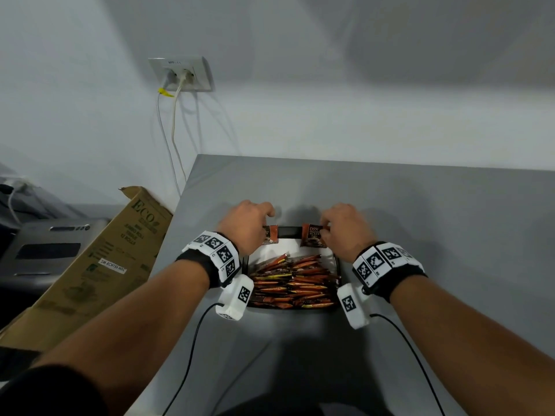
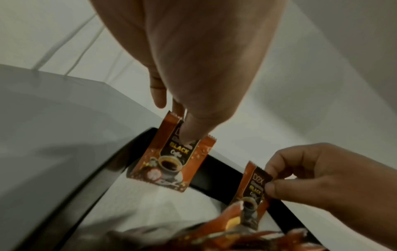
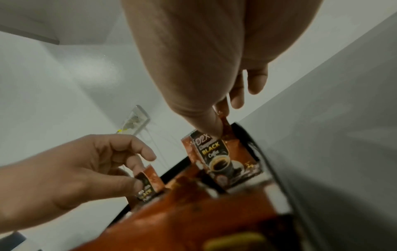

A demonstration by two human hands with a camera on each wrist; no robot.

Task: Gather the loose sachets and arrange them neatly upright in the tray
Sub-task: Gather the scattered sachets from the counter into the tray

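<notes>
Orange-and-black foil marks every sachet here. In the head view, low in the centre of the frame, the black tray (image 1: 289, 231) sits on the grey table (image 1: 435, 223). A loose pile of sachets (image 1: 295, 285) lies flat and crisscrossed in its lower half. At the tray's upper edge the left hand (image 1: 244, 226) holds up the left sachet (image 1: 271, 235) and the right hand (image 1: 345, 231) the right sachet (image 1: 312, 238). Both sachets are upright with the print facing the camera. The far wall looks like the intended backstop for a standing row.

In the left wrist view, at centre frame, thumb and fingertip pinch the left sachet at its top seal. It hangs straight, its bottom edge over the white lining (image 2: 150, 203) just beside the black rim. I cannot tell whether it touches the lining. At lower right the other hand pinches its packet by an upper corner.

In the right wrist view, right of centre, the right sachet stands close to the tray's corner, nipped at the top between thumb and finger. The remaining fingers hang loose. Gripping only the top probably leaves the lower edge free to seat against the wall. Blurred orange packets fill the bottom of the frame.
</notes>
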